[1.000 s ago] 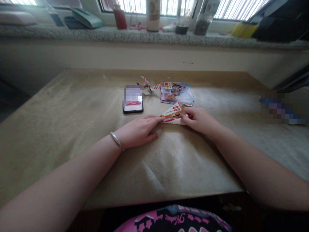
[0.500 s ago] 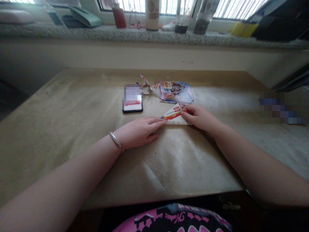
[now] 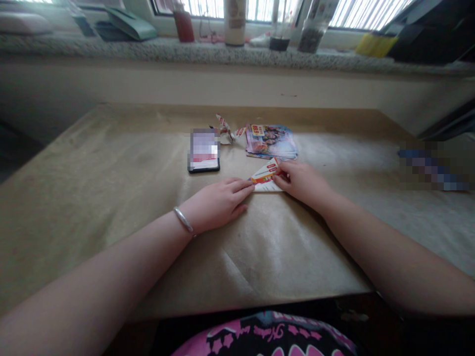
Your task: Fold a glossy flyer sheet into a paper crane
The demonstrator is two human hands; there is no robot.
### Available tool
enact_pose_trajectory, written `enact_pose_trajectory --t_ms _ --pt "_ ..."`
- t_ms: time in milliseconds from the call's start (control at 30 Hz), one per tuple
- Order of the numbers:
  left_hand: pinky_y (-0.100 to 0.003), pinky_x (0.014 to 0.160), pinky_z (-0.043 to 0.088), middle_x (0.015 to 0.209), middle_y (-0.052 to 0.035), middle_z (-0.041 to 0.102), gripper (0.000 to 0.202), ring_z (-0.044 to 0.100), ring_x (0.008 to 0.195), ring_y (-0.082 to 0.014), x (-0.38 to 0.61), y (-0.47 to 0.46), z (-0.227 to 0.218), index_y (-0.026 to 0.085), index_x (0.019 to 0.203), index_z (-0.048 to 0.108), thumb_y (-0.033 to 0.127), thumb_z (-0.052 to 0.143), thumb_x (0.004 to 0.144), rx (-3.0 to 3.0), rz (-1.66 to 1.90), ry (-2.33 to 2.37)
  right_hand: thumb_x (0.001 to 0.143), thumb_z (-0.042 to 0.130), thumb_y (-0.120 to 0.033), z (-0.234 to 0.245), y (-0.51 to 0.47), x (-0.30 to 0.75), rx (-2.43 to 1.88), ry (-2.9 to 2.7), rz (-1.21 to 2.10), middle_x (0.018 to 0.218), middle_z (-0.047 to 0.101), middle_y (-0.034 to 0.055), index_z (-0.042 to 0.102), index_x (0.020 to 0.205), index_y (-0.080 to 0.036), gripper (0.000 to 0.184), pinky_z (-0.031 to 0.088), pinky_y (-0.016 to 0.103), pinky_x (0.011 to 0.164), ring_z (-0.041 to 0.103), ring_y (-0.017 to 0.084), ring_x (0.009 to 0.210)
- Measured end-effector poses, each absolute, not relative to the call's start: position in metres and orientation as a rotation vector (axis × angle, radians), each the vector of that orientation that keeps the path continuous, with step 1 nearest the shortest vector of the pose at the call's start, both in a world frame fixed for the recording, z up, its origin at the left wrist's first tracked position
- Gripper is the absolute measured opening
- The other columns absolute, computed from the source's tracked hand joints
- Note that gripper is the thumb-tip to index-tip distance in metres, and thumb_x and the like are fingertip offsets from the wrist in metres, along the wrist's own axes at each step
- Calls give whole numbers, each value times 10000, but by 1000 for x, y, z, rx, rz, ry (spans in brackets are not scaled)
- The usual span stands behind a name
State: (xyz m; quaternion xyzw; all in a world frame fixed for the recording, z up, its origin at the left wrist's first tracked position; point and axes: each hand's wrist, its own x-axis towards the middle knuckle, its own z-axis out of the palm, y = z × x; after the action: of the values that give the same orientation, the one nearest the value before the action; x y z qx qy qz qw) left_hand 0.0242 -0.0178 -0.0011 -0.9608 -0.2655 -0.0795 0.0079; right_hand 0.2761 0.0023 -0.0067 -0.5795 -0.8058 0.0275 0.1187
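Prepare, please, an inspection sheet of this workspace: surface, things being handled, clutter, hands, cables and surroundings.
Surface: tan table, creased in places.
Things handled: folded printed paper, touched by both hands.
Clutter: phone, folded paper piece and stack of printed sheets, all beyond the hands; pixelated item at right, unidentifiable.
Hands: left hand flattened, fingertips at the paper's left end; right hand has thumb and fingers at its right part, grip unclear.
Cables: nothing clearly seen.
Surroundings: speckled windowsill bearing red container and yellow object.

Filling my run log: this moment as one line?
left hand: touching folded paper | right hand: touching its right side | phone: left of leaflet stack
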Motion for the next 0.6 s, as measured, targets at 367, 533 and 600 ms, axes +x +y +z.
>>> enact_pose_trajectory --t_ms 367,533,600 --pt "-374 1029 490 1317 -142 593 440 568 1194 -249 23 -17 0 91 1334 537 308 507 952 -3011 -260 -844 833 529 -315 -9 5 280 -1700 -2261 282 739 617 43 559 735 -200 154 334 272 564 498 155 622" --pt "-361 1050 472 1340 -137 580 454 556 1219 -243 21 -16 -2 99 1353 518 303 514 948 -3050 -282 -763 823 545 -312 -9 6 287 -1708 -2265 330 716 615 35 565 730 -198 148 353 272 579 505 152 611" --pt "-359 1055 467 1348 -137 575 460 548 1231 -241 21 -16 -2 98 1360 510 298 516 947 -3061 -290 -748 839 526 -307 -6 5 287 -1709 -2283 334 720 622 41 574 738 -194 159 362 276 583 514 156 617"
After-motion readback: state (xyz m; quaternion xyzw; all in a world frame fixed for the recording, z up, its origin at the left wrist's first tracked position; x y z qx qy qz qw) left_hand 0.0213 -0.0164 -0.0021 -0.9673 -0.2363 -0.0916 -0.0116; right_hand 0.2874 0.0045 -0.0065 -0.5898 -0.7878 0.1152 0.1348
